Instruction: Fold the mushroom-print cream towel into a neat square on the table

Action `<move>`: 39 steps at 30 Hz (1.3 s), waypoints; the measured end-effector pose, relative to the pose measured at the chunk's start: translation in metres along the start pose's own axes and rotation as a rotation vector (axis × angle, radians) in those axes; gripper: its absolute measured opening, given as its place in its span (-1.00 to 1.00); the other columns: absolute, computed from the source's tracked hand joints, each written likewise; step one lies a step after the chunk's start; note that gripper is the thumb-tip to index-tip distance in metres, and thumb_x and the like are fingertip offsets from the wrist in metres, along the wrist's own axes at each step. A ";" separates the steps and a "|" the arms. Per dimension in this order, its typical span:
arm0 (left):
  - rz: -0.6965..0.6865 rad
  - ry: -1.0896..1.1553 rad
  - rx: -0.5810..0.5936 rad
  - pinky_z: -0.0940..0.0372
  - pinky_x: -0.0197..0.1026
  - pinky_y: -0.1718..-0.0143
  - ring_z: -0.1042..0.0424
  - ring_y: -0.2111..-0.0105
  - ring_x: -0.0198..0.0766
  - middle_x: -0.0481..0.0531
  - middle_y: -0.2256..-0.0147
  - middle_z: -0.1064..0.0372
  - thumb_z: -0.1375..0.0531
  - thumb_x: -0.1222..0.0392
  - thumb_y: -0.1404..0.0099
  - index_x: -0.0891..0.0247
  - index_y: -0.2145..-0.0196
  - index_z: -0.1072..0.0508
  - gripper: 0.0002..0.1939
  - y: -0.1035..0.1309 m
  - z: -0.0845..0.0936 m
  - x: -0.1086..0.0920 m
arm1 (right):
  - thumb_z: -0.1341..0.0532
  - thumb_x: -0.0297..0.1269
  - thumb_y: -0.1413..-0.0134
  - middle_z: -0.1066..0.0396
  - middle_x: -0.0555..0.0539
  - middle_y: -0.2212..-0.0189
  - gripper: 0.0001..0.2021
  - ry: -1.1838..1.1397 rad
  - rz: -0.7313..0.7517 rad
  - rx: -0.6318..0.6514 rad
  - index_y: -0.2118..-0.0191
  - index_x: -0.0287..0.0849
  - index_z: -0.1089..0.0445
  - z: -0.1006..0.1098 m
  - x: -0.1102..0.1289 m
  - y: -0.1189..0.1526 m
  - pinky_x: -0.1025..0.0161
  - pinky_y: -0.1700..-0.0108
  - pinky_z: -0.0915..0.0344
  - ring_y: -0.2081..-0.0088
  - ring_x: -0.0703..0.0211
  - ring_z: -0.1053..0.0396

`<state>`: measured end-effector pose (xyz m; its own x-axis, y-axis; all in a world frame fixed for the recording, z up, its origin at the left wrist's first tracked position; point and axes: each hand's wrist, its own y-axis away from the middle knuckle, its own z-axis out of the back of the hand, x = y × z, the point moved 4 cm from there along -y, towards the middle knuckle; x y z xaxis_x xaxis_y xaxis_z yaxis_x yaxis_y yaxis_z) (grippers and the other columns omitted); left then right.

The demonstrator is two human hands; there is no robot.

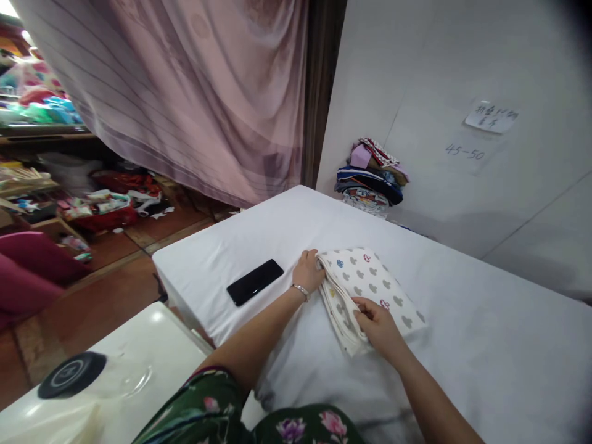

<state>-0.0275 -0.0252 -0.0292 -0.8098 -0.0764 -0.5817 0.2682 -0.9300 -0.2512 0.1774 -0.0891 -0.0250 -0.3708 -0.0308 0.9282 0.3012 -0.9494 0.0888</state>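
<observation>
A folded white cloth point(370, 280) printed with grey, blue and red mouse-head shapes lies on the white-covered table point(472, 345). My left hand point(308, 271), with a bracelet at the wrist, grips the cloth's upper left corner, its fingertips partly hidden by the folds. Along the near edge, my right hand point(374, 322) pinches the top layer between thumb and fingers, and the layers gape a little there. A black phone point(255, 282) rests flat on the sheet to the left of my left hand.
Folded clothes point(370, 176) are stacked by the wall at the table's far edge. A pink curtain point(222, 92) hangs behind. At the lower left stands a white surface point(124, 345) with a black round object point(72, 374). Boxes and a red basket point(99, 213) sit farther left.
</observation>
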 end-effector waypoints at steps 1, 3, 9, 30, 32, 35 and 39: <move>-0.025 -0.007 -0.003 -0.22 -0.19 0.19 -0.30 0.11 -0.13 0.12 0.06 -0.23 -0.21 0.20 -0.06 0.22 -0.01 -0.25 -0.49 -0.001 -0.001 0.000 | -0.13 -0.17 0.05 -0.26 0.06 0.54 -0.63 -0.015 0.002 -0.016 0.11 -0.21 -0.38 0.000 -0.002 -0.001 0.34 0.51 -0.14 0.56 0.30 -0.19; -0.086 -0.028 -0.009 -0.20 -0.18 0.13 -0.27 0.10 -0.13 0.10 0.09 -0.25 -0.20 0.23 -0.07 0.22 0.03 -0.31 -0.54 -0.004 -0.002 0.000 | -0.14 -0.16 0.07 -0.23 0.07 0.54 -0.62 -0.035 0.009 -0.028 0.10 -0.20 -0.36 0.001 -0.004 -0.001 0.35 0.53 -0.12 0.57 0.32 -0.17; -0.202 -0.056 -0.011 -0.16 -0.14 0.12 -0.25 0.16 -0.16 0.03 0.22 -0.34 -0.10 0.26 -0.19 0.16 0.25 -0.46 -0.81 -0.019 0.000 0.004 | -0.11 -0.17 0.04 -0.22 0.07 0.52 -0.61 -0.015 0.017 0.056 0.06 -0.19 -0.34 -0.002 -0.001 0.000 0.38 0.57 -0.10 0.57 0.34 -0.14; -0.035 0.376 0.022 -0.24 -0.26 0.22 -0.35 0.32 -0.29 -0.02 0.33 -0.42 -0.06 0.33 -0.12 0.23 0.30 -0.45 -0.79 -0.031 -0.023 0.032 | 0.02 -0.40 -0.08 -0.37 -0.06 0.28 -0.68 0.803 0.214 0.233 0.06 -0.15 -0.31 -0.035 0.037 0.014 0.32 0.23 -0.12 0.24 0.19 -0.31; -0.020 0.413 0.031 -0.25 -0.28 0.27 -0.35 0.36 -0.31 -0.05 0.38 -0.42 -0.06 0.32 -0.12 0.23 0.32 -0.44 -0.80 -0.031 -0.027 0.034 | 0.00 -0.32 -0.11 -0.36 -0.07 0.27 -0.70 0.839 0.218 0.237 0.04 -0.14 -0.28 -0.039 0.036 0.017 0.32 0.24 -0.12 0.23 0.17 -0.31; -0.006 0.465 0.047 -0.24 -0.30 0.32 -0.34 0.40 -0.33 -0.07 0.43 -0.40 -0.07 0.30 -0.11 0.24 0.34 -0.44 -0.82 -0.032 -0.030 0.038 | -0.02 -0.23 -0.12 -0.34 -0.12 0.17 -0.63 0.897 0.235 0.228 -0.04 -0.16 -0.22 -0.044 0.033 0.019 0.29 0.22 -0.14 0.18 0.12 -0.31; -0.003 0.533 0.072 -0.25 -0.32 0.33 -0.35 0.40 -0.34 -0.07 0.43 -0.41 -0.10 0.27 -0.10 0.27 0.35 -0.45 -0.84 -0.036 -0.030 0.042 | -0.01 -0.34 -0.08 -0.34 -0.13 0.15 -0.59 0.924 0.269 0.182 -0.08 -0.17 -0.21 -0.047 0.027 0.021 0.27 0.21 -0.18 0.18 0.13 -0.32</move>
<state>-0.0554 0.0156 -0.0679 -0.4281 0.1018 -0.8980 0.2150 -0.9536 -0.2106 0.1323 -0.1241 -0.0150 -0.7888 -0.5450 0.2841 0.5781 -0.8149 0.0419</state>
